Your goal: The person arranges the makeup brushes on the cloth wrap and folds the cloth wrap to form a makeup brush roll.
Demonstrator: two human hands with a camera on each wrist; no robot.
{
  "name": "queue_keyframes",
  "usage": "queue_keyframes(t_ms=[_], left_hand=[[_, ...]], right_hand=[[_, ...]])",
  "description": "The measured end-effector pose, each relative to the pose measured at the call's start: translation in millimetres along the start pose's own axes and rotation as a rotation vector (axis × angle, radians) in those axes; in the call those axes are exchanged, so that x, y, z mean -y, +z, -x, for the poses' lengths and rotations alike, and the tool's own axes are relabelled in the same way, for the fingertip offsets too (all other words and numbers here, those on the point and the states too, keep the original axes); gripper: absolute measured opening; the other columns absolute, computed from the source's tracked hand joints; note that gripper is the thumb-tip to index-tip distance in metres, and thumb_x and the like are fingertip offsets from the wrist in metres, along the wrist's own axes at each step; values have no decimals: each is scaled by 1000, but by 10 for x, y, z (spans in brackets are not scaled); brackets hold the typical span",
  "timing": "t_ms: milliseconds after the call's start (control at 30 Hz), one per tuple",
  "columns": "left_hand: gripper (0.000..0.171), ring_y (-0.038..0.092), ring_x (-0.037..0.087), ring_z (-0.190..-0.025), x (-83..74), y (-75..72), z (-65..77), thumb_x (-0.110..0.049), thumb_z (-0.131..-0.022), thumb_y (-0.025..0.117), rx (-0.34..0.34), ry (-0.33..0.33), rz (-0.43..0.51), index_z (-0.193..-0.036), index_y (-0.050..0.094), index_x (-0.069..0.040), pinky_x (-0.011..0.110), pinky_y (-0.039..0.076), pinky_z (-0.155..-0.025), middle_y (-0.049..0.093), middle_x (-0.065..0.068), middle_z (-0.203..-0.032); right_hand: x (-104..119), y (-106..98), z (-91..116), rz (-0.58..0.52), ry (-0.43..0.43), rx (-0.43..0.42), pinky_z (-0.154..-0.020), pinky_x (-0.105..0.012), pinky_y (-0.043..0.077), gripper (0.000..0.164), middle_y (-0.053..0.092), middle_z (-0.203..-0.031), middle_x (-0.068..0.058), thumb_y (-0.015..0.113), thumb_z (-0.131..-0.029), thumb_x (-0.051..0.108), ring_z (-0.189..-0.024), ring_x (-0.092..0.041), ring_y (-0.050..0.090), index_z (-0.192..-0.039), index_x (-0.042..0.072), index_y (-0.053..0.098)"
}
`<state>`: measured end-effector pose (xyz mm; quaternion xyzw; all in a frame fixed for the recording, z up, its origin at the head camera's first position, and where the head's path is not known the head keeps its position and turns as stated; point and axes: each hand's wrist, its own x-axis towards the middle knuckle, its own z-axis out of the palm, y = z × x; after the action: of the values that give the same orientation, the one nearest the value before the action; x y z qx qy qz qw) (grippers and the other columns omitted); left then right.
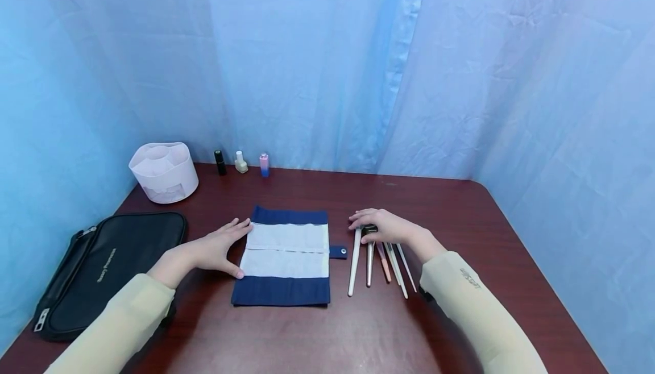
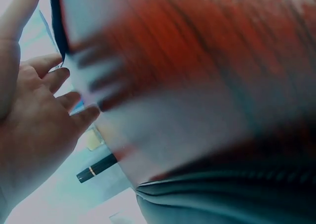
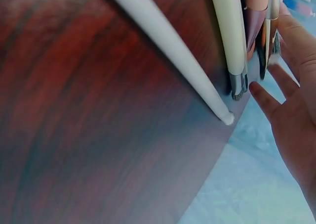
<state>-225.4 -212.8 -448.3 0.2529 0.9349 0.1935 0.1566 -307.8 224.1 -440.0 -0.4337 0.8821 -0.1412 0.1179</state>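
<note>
A navy and white cloth brush roll (image 1: 285, 252) lies unrolled on the table, its snap strap (image 1: 338, 252) pointing right. My left hand (image 1: 217, 247) is spread at the roll's left edge, thumb and fingertips right at the fabric. To the right of the roll lie several makeup brushes: a thick white-handled one (image 1: 354, 266), a silver-ferruled one (image 1: 370, 266), a pinkish one (image 1: 383, 263) and thin pale ones (image 1: 396, 271). Over their heads reaches my right hand (image 1: 390, 227), fingers loosely extended beside the thick brush's top. In the right wrist view, a slim white brush handle (image 3: 173, 48) lies apart from the others.
A black zippered bag (image 1: 115, 271) lies at the left. Behind it stands a white organizer (image 1: 165, 175). Along the back edge are a black tube (image 1: 220, 162), a nail polish bottle (image 1: 240, 162) and a pink-blue bottle (image 1: 264, 165). Blue curtains (image 1: 307, 67) enclose the table.
</note>
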Motion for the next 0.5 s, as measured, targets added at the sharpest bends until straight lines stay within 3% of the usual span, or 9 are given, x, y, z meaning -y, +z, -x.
queue_keyframes(t_ms=[167, 500], left_hand=[[111, 10, 39, -143, 20, -28, 6, -54, -66, 79, 39, -15, -10, -150, 23, -9, 64, 18, -107, 15, 13, -157], [112, 12, 39, -143, -18, 2, -9, -58, -66, 77, 29, 16, -36, -151, 22, -9, 65, 16, -107, 18, 13, -157]], right_hand=[[-37, 24, -15, 0, -11, -5, -97, -41, 45, 26, 51, -137, -5, 68, -88, 18, -130, -26, 43, -114, 19, 68], [-49, -81, 60, -16, 28, 0, -90, -34, 48, 15, 57, -126, 0, 69, -86, 20, -119, -19, 50, -101, 23, 69]])
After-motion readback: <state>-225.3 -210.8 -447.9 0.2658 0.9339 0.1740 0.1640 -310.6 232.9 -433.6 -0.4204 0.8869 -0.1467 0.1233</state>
